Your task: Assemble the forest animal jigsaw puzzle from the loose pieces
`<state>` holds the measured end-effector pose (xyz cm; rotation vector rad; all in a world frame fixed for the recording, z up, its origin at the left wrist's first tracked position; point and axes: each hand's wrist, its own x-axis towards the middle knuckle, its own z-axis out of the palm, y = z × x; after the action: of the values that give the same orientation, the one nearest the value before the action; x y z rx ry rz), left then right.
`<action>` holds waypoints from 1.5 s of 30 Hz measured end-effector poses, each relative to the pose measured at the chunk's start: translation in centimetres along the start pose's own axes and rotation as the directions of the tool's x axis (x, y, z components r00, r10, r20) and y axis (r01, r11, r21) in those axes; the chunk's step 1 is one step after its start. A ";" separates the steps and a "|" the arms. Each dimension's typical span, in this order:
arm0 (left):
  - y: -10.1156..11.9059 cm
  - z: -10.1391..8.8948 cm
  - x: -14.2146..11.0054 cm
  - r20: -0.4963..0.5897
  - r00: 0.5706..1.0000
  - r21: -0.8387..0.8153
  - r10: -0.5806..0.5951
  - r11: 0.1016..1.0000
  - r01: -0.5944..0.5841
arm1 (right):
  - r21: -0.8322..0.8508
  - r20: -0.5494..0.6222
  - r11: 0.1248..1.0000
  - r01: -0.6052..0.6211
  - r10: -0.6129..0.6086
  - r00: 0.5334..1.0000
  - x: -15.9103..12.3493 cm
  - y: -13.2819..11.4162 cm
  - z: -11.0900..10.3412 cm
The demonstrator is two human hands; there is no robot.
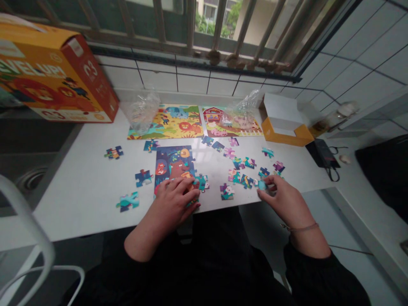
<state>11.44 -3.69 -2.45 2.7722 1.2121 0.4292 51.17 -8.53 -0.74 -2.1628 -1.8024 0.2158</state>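
Observation:
A partly joined jigsaw puzzle [174, 163] with a bear on a dark blue ground lies near the table's front edge. Across its lower part rests my left hand [178, 193], fingers stretched out and slightly bent, hiding what is under it. A teal puzzle piece [202, 182] sits at the puzzle's right edge, by my fingertips. Over to the right, my right hand [280, 193] pinches a light teal puzzle piece [262, 185] between thumb and fingers. Several loose pieces lie just beyond it, among them a dark one with a yellow figure [246, 181].
Two finished pictures, a savanna scene [181, 123] and a farm scene [219, 127], lie behind, with crumpled plastic bags [143, 112] on them. A large orange box [86, 80] stands back left, an opened yellow box [283, 131] back right. More loose pieces [128, 201] lie left.

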 end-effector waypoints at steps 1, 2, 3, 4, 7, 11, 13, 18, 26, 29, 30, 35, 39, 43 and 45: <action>0.0 0.0 0.0 -0.003 1.000 -0.004 0.000 1.000 0.000 | 0.011 -0.002 1.000 0.012 -0.012 1.000 0.0 0.0 0.0; 0.0 0.0 -0.1 -0.007 1.000 -0.007 0.002 1.000 -0.002 | 0.021 -0.003 0.999 0.031 -0.031 1.000 0.0 0.1 0.0; 0.0 0.0 -0.1 -0.011 1.000 -0.010 0.004 1.000 -0.004 | 0.030 -0.005 0.998 0.054 -0.054 0.999 0.0 0.1 0.0; 0.0 0.0 -0.1 -0.013 1.000 -0.013 0.004 1.000 -0.004 | 0.038 -0.005 0.996 0.080 -0.080 0.997 0.0 0.2 0.0; -0.1 -0.2 -0.2 -0.009 1.000 -0.020 0.004 1.000 -0.004 | 0.069 -0.013 0.984 0.162 -0.161 0.987 0.1 0.0 -0.1; -0.2 -0.2 -0.2 0.003 1.000 -0.040 0.001 0.999 -0.001 | 0.157 -0.008 0.930 0.331 -0.334 0.942 0.5 -2.6 0.0; -0.2 -0.2 -0.2 0.003 1.000 -0.055 -0.012 0.998 0.012 | 0.228 0.008 0.871 0.435 -0.449 0.894 0.9 -4.8 0.5; -0.2 -0.1 -0.2 -0.009 1.000 -0.066 -0.028 0.997 0.028 | 0.328 0.043 0.765 0.555 -0.599 0.800 2.0 -10.0 2.9; 0.4 -0.7 0.2 0.007 0.999 -0.050 -0.032 0.998 0.033 | 0.271 0.085 0.749 0.605 -0.644 0.760 3.0 -11.5 4.9; 0.9 -0.8 0.7 0.008 0.999 -0.056 -0.047 0.997 0.047 | 0.262 0.086 0.739 0.620 -0.658 0.748 3.0 -11.3 4.8; 1.1 -0.7 0.9 0.006 0.999 -0.053 -0.050 0.997 0.051 | 0.259 0.085 0.736 0.625 -0.662 0.745 3.0 -11.2 4.8; 2.0 0.5 1.7 -0.030 0.999 -0.063 -0.023 0.998 0.021 | 0.241 0.079 0.728 0.642 -0.674 0.735 3.0 -11.1 5.0; 2.2 1.4 1.8 -0.043 0.999 -0.080 -0.002 0.997 -0.001 | 0.218 0.059 0.717 0.662 -0.687 0.724 3.1 -11.0 5.1; 2.1 1.4 1.8 -0.026 1.000 -0.060 0.006 0.998 -0.007 | 0.209 0.046 0.708 0.675 -0.696 0.716 3.2 -10.8 5.2; 2.1 1.2 1.8 -0.019 1.000 -0.058 0.006 0.998 -0.007 | 0.208 0.042 0.705 0.678 -0.699 0.714 3.2 -10.6 5.3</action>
<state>14.40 -3.80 -2.82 2.7302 1.1758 0.4838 40.26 -2.97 -1.92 -1.2351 -2.4158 0.3092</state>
